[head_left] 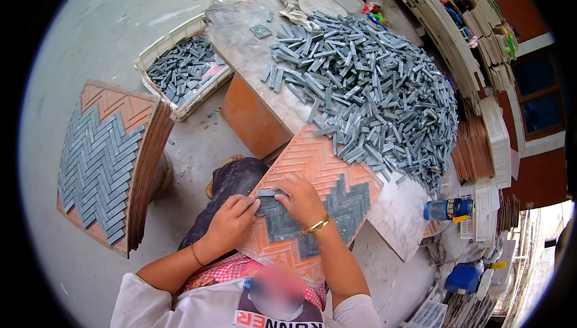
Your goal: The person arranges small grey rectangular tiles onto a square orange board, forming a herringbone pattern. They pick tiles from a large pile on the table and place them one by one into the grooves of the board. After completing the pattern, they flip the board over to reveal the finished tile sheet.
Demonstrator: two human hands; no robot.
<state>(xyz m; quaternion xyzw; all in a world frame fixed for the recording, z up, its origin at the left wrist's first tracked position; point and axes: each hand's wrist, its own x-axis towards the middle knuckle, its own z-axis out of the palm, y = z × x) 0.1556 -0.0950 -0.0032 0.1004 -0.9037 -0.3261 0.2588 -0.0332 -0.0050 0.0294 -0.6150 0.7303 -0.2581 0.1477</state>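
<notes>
An orange herringbone-grooved tray (300, 154) lies across my lap and against the table edge, partly filled with a zigzag of grey stone strips (348, 208). Near its left edge, a short grey strip (267, 193) lies between my two hands. My left hand (233, 223) has its fingers pressed together at the strip's left end. The thumb and fingers of my right hand (297, 199) close on its right end, and a gold bracelet circles that wrist. Some of the strip is hidden under my fingertips.
A large heap of loose grey strips (372, 88) covers much of the table (240, 45). At left stands a stack of trays (144, 172), its top one set with strips. A white crate (144, 60) holds more pieces. A blue bottle (442, 209) lies at right.
</notes>
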